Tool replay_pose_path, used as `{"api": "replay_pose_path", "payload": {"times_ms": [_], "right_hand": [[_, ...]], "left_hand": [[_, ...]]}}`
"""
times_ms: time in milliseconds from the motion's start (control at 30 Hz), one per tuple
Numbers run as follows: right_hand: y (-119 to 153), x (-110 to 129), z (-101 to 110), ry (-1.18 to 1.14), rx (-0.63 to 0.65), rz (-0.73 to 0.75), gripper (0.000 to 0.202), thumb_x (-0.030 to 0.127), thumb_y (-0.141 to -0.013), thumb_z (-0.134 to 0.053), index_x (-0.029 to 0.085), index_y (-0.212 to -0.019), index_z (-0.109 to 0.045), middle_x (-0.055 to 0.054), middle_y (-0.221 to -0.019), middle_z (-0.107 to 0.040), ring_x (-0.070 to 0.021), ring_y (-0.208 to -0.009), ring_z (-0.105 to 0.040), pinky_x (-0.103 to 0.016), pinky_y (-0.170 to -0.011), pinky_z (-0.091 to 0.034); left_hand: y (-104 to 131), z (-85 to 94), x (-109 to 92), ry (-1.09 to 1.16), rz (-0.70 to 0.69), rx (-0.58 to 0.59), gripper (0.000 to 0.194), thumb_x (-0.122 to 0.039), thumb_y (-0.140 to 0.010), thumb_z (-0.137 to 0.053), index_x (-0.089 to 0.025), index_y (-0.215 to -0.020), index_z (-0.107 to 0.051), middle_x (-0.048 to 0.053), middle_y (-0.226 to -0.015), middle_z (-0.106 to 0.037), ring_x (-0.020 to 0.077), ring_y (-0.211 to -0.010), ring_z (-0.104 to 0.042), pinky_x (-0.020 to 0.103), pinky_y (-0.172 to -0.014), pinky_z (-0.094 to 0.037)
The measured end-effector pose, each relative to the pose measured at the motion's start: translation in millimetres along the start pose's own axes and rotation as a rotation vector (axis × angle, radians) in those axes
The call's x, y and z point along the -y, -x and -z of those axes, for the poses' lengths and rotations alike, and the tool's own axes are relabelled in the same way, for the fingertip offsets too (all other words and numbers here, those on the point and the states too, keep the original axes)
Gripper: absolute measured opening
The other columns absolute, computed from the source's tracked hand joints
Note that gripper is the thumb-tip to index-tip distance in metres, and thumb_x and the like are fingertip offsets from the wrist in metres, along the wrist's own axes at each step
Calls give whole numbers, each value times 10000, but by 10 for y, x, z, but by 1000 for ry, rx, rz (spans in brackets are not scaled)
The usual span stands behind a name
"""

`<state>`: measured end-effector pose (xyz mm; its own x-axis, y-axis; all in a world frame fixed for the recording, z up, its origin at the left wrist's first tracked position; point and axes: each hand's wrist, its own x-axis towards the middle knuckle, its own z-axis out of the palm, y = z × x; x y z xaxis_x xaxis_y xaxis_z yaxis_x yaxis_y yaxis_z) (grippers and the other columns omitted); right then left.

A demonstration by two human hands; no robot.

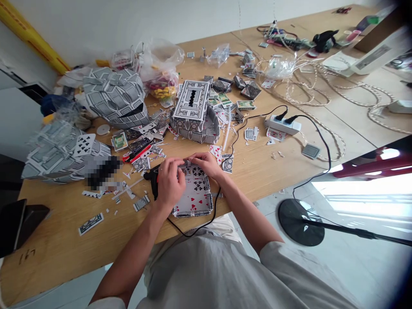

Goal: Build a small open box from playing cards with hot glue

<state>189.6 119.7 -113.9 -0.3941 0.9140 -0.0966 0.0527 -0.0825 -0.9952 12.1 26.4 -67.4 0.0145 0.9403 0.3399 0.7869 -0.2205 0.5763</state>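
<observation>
Curling at the far rim of one playing-card tray (pixel 193 213), our left hand (pixel 172 182) and right hand (pixel 206 164) hide that edge; whether they grip, we cannot tell. Tray: mostly our side of both hands. Black tool (pixel 153 183): beside left hand, partly covered.

The near tray (pixel 184 201) is smooth printed card, the worktop (pixel 61 244) smooth wood. The far bag (pixel 169 53) is thin, glossy plastic, the power strip (pixel 280 125) at right smooth white plastic, the near shirt (pixel 206 274) matt cloth.
</observation>
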Motion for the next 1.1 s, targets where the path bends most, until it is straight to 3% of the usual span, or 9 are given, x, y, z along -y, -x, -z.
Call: {"api": "replay_pose_path", "payload": {"times_ms": [167, 300, 600, 1100], "right_hand": [[-5, -2, 16, -11, 34, 0, 373, 515, -854, -771, 190, -993, -889, -70, -1071, -879, -268, -1018, -795, -358, -958, -595], [2, 12, 21, -2, 23, -16, 383, 519, -860, -765, 192, -1010, -894, -66, -1055, -880, -273, -994, -796, -357, -925, -603], [10, 55, 16, 16, 26, -7, 380, 515, -876, -748, 186, -998, -894, -62, -1052, -879, -273, -1007, -796, -360, -940, -609], [-8, -14, 14, -19, 38, 2, 368, 504, -866, -762, 183, -994, -888, -69, -1074, -880, -278, -1012, -805, -362, -951, -606]], "left_hand": [[284, 24, -387, -367, -52, 375, 300, -198, -1063, -480, -160, -1231, -725, 178, -1295, -724, 308, -1130, -721, 463, -1012, -585], [368, -102, -469, -496, -69, 567, 339, -82, -1019, -440, -86, -1195, -730, 231, -1315, -707, 337, -1151, -713, 453, -970, -576], [272, -114, -389, -505, -78, 567, 338, -73, -1046, -415, -104, -1113, -746, 192, -1164, -735, 302, -1055, -725, 408, -914, -577], [217, -130, -396, -479, -95, 585, 394, -12, -999, -391, -53, -1253, -690, 218, -1190, -708, 325, -1144, -695, 433, -1013, -555]]}}
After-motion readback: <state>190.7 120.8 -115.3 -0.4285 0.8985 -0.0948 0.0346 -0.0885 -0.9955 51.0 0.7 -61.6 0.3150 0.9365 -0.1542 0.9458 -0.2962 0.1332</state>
